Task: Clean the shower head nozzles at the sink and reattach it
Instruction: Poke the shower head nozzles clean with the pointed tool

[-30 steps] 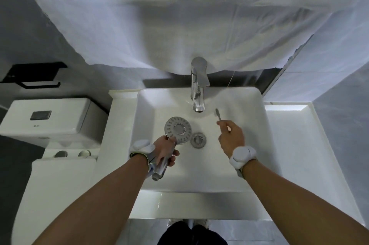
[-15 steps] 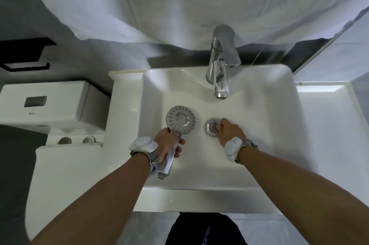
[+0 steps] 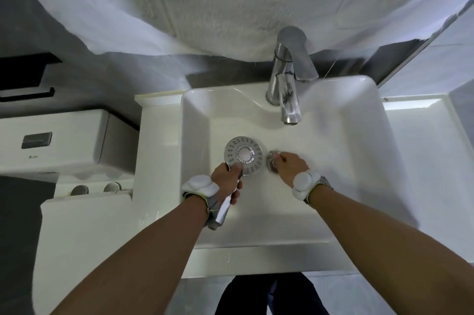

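While the left hand (image 3: 227, 178) grips the shower head (image 3: 243, 156) face-up over the sink (image 3: 359, 150), left of the drain (image 3: 271, 160), the right hand (image 3: 288, 164) rests curled on the drain, its hold unclear; no writing is legible

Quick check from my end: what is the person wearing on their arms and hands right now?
Both forearms are bare, with no sleeves or gloves. Behind the left hand sits a rounded white wrist module on a grey strap with a yellow-green edge. Behind the right hand sits a matching white module on a grey band.
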